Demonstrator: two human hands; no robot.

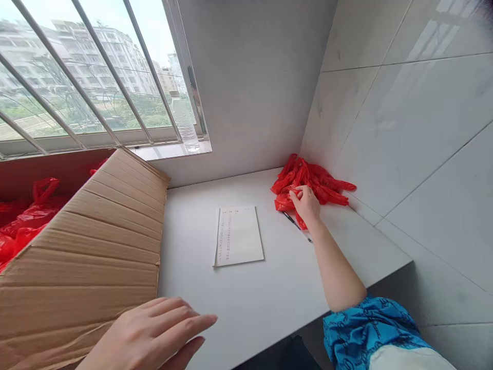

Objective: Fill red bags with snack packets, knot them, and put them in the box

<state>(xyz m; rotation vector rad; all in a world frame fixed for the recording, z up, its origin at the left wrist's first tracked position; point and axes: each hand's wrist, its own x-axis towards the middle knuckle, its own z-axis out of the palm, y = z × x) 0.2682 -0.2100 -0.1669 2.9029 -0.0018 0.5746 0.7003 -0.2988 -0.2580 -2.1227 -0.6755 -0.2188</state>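
Red plastic bags [316, 182] lie heaped right of centre in the frame, at the bench [269, 298] corner, with the pile stretching rightward along the wall. The right hand [306, 203] is at its near left end, fingers clamped on a bag. The left hand [154, 334] lies flat and unclenched, well apart at lower left.

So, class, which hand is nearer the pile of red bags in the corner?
Right. The right hand has its fingers closed on the pile of red bags; the left hand lies far off, by the cardboard box.
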